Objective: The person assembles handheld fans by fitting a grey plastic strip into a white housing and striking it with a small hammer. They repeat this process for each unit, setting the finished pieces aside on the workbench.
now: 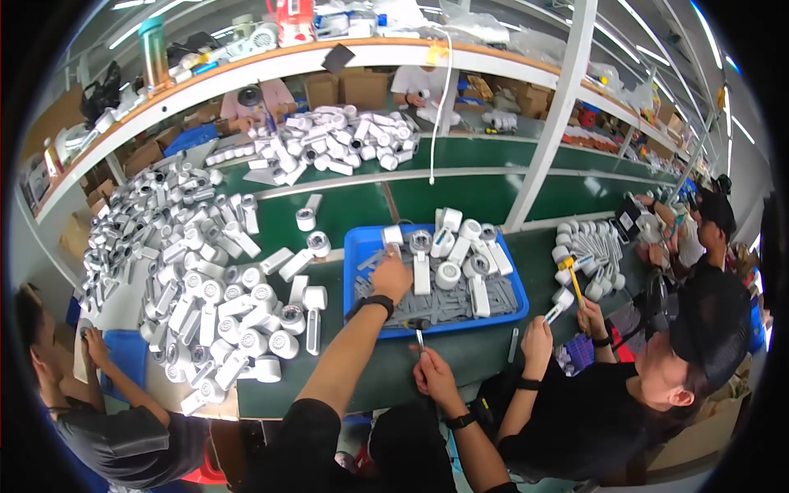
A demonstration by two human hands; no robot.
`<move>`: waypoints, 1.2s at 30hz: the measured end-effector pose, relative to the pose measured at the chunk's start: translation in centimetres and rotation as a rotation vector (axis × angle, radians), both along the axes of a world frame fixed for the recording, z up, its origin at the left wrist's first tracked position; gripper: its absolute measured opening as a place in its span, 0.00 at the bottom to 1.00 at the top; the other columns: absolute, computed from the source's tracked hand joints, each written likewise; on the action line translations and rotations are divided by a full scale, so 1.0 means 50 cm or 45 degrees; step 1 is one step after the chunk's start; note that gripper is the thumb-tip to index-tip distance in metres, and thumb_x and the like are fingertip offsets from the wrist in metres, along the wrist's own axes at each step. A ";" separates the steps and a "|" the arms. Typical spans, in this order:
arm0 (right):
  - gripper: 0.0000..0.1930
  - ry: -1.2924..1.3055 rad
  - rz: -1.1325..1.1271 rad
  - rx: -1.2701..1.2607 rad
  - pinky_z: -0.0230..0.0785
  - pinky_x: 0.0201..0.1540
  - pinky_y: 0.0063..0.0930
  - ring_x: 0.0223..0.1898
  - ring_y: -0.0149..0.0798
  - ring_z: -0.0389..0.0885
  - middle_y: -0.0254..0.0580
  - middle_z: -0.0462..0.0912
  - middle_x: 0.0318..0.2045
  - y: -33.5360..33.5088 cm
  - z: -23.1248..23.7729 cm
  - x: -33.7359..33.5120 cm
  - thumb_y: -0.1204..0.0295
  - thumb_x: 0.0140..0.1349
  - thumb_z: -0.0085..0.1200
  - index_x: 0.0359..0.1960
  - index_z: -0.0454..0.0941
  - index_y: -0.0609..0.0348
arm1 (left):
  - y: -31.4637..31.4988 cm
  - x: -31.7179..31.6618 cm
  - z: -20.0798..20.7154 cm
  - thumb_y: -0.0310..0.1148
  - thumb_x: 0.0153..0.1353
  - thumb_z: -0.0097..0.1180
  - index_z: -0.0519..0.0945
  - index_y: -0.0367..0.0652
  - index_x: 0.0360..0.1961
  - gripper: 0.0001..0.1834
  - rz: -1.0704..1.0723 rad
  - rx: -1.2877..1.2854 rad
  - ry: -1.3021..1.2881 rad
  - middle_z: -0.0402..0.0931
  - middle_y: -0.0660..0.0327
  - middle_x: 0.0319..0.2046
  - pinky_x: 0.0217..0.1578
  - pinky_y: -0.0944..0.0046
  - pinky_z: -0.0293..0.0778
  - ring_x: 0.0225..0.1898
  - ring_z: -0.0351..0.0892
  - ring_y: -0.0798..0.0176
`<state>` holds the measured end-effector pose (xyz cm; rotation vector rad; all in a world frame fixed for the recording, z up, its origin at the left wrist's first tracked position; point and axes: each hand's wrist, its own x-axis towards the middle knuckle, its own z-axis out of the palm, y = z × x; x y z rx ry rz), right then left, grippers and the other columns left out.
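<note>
Right hand (436,378): grip clamped on the handle of a small hammer (420,325), dark head up, held just off the near edge of the blue tray (348,267). Left hand (393,279): over the left part of the tray, fingers at the lower end of a white part (392,236) near the tray's far left corner; cannot tell if the grip is closed on it. Black bands on both wrists.

Tray: grey strips (427,309) scattered over the bottom, white handheld fans (480,296) lying on top, mostly middle and right. Tray sits on the green surface (288,388). One loose grey strip (514,345) just right of the tray.

Left of tray: big heap of white fan bodies (205,304), round heads with flat handles, some heads uncovered. Second heap (345,141) farther back, beyond the green strip.

Right: co-worker in black cap (711,316), one hand on a white fan, other on a yellow hammer (573,278). Fans laid in a spread row (588,245) beyond. Another co-worker (123,435) at far left. Overhead shelf (493,57) carries a tumbler (153,51) and a red container (296,22).
</note>
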<state>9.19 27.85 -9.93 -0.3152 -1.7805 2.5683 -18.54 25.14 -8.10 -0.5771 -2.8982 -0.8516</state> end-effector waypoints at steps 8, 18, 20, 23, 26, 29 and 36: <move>0.18 0.004 -0.047 -0.058 0.52 0.16 0.18 0.14 0.21 0.60 0.29 0.67 0.20 0.021 0.000 0.003 0.61 0.81 0.40 0.65 0.70 0.53 | -0.191 0.151 0.166 0.33 0.65 0.54 0.85 0.50 0.53 0.17 -0.045 0.443 0.373 0.83 0.43 0.33 0.40 0.45 0.79 0.38 0.85 0.41; 0.19 -0.013 -0.043 0.090 0.52 0.16 0.17 0.14 0.20 0.58 0.28 0.66 0.20 0.009 0.022 -0.009 0.61 0.81 0.40 0.64 0.70 0.56 | -0.422 0.501 0.120 0.30 0.60 0.59 0.86 0.50 0.45 0.12 0.109 -0.102 0.457 0.76 0.57 0.22 0.22 0.54 0.74 0.22 0.80 0.51; 0.20 -0.022 -0.036 0.096 0.51 0.16 0.18 0.14 0.21 0.57 0.29 0.66 0.20 0.004 0.021 -0.006 0.60 0.81 0.39 0.64 0.69 0.58 | -0.412 0.516 0.095 0.31 0.59 0.59 0.86 0.50 0.44 0.12 0.123 -0.198 0.461 0.75 0.59 0.22 0.22 0.57 0.75 0.22 0.80 0.53; 0.20 -0.027 -0.080 0.136 0.51 0.16 0.17 0.14 0.21 0.57 0.28 0.65 0.20 0.000 0.021 0.000 0.60 0.81 0.39 0.64 0.69 0.58 | -0.389 0.523 0.090 0.37 0.60 0.59 0.86 0.45 0.45 0.14 0.136 -0.243 0.385 0.79 0.58 0.23 0.26 0.56 0.79 0.24 0.83 0.51; 0.18 -0.041 -0.111 0.063 0.50 0.16 0.17 0.15 0.19 0.58 0.27 0.66 0.19 -0.001 0.013 0.004 0.60 0.81 0.40 0.63 0.72 0.54 | -0.350 0.499 0.110 0.42 0.63 0.58 0.85 0.43 0.47 0.17 0.059 -0.070 0.115 0.84 0.52 0.27 0.31 0.50 0.80 0.29 0.85 0.45; 0.18 -0.023 -0.103 0.084 0.50 0.16 0.17 0.14 0.19 0.57 0.27 0.66 0.19 -0.002 0.009 0.000 0.60 0.81 0.40 0.63 0.72 0.54 | -0.321 0.466 0.077 0.48 0.65 0.56 0.84 0.40 0.50 0.23 -0.010 0.011 -0.102 0.85 0.48 0.28 0.34 0.47 0.81 0.31 0.86 0.42; 0.17 0.062 -0.213 0.009 0.51 0.16 0.17 0.14 0.19 0.58 0.25 0.66 0.19 0.012 0.007 0.017 0.64 0.80 0.43 0.63 0.70 0.57 | -0.292 0.374 0.144 0.39 0.65 0.59 0.85 0.43 0.50 0.16 -0.133 0.199 -0.009 0.86 0.55 0.29 0.35 0.47 0.81 0.31 0.86 0.43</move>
